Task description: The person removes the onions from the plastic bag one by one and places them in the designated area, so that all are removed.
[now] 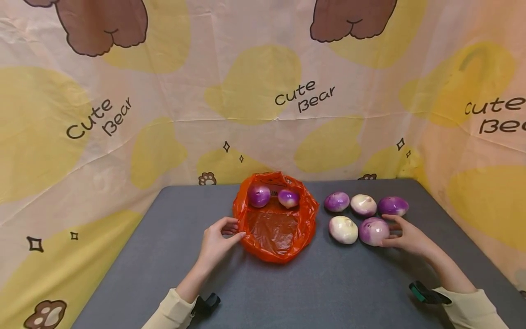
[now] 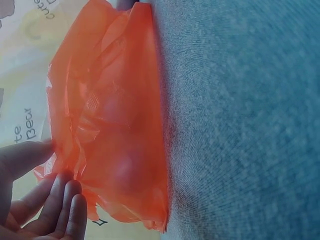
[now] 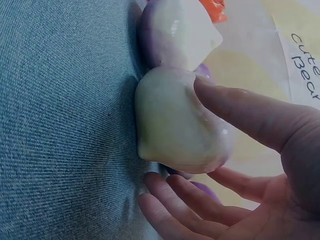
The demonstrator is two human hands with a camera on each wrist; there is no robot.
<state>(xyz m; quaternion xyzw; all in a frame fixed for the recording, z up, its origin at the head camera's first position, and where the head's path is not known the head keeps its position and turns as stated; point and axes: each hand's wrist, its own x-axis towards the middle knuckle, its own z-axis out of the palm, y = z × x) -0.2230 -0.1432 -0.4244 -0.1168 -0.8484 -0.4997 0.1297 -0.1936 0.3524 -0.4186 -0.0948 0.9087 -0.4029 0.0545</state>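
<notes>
An orange-red plastic bag (image 1: 274, 262) stands with its mouth spread wide. Two purple onions, a left one (image 1: 259, 195) and a right one (image 1: 289, 198), lie inside at the back. My left hand (image 1: 218, 241) pinches the bag's left rim between thumb and fingers; the left wrist view shows the thumb on one side of the plastic (image 2: 110, 115). On the right, my right hand (image 1: 407, 235) grips a pale purple onion (image 1: 373, 231) from its right side. Its thumb lies on the onion (image 3: 175, 120) in the right wrist view, fingers spread around the other side.
A whitish onion (image 1: 343, 230) sits just left of the gripped one. Behind them are a purple onion (image 1: 337, 202), a white one (image 1: 363, 205) and another purple one (image 1: 393, 206). The grey table (image 1: 287, 297) meets a printed cloth (image 1: 255, 100) at the back.
</notes>
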